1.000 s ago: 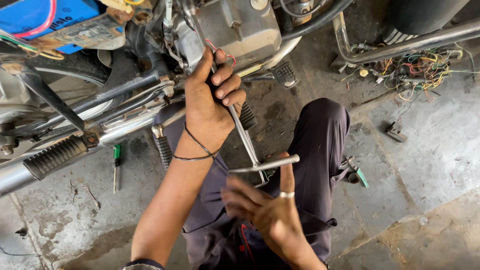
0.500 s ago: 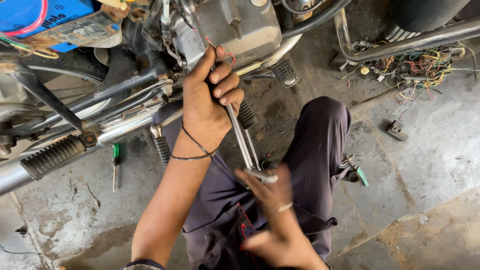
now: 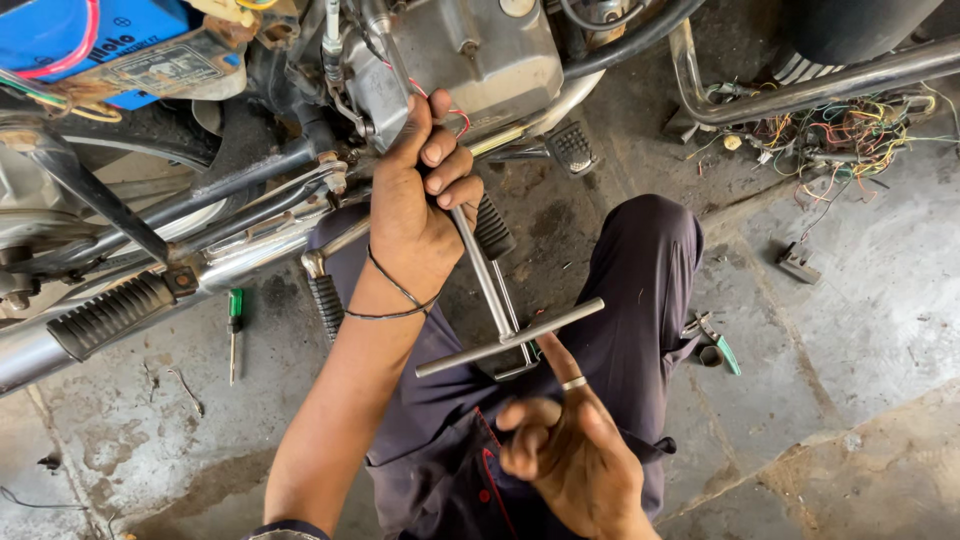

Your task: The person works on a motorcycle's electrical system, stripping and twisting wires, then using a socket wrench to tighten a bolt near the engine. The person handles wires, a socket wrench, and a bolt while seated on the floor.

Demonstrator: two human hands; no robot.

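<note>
T-handle wrench (image 3: 505, 335) runs from my lap up to the underside of the motorcycle engine (image 3: 470, 60), its long shaft slanting up between my knees and its crossbar lying level just above my right knee. My left hand (image 3: 420, 205) is wrapped tight around the upper part of the shaft, close under the engine case, so the socket end is hidden behind my fingers (image 3: 450, 165) and I cannot tell how squarely it sits on the fastener. My right hand (image 3: 565, 450) is loosely curled and holds nothing; only 1 extended finger touches the underside of the crossbar near its middle, the others folded in. To do this well I judge the left hand must keep the shaft dead in line with the fastener, pressing it upward so the socket does not cam off, while the right flicks the bar round in light, even spins. If it binds, I should grip both ends of the bar with a full hand, not 1 finger. A footpeg (image 3: 110, 315) and a green-handled screwdriver (image 3: 234, 330) lie to my left, well apart from the wrench, and a tangle of coloured wires (image 3: 850, 130) sits on the concrete floor (image 3: 860, 300) to my right.
</note>
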